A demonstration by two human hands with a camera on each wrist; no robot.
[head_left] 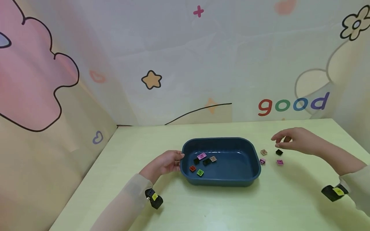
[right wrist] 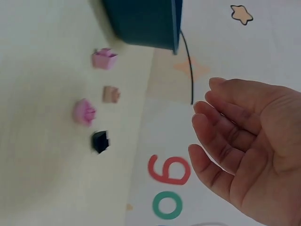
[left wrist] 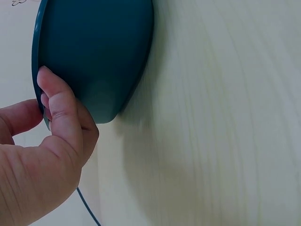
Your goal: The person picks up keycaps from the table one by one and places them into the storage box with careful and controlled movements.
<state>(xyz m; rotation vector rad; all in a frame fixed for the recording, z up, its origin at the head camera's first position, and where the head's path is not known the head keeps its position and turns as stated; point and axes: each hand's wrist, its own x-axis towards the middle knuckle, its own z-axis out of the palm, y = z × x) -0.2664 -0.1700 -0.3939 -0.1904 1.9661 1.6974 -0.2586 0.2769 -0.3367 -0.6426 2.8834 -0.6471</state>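
Note:
A dark blue rectangular basin (head_left: 231, 183) stands on the table, its left rim pinched between the thumb and fingers of my left hand (head_left: 167, 163). In the left wrist view, that hand (left wrist: 61, 127) has the thumb on one side of the rim and fingers on the other. Small building bricks lie in the basin's left half: a pink one (head_left: 201, 156), a red one (head_left: 192, 168), a green one (head_left: 200, 172), a tan one (head_left: 213, 158) and black ones (head_left: 206, 161). Above the loose bricks at right hovers my right hand (head_left: 297, 141), fingers loosely bent, holding nothing.
Right of the basin lie a tan brick (head_left: 263, 152), a black brick (head_left: 279, 152) and two pink bricks (head_left: 279, 162), one of them close to the basin's wall. A printed cloth (head_left: 185, 64) rises behind the pale table (head_left: 208, 211). Each wrist wears a small black camera (head_left: 154, 198).

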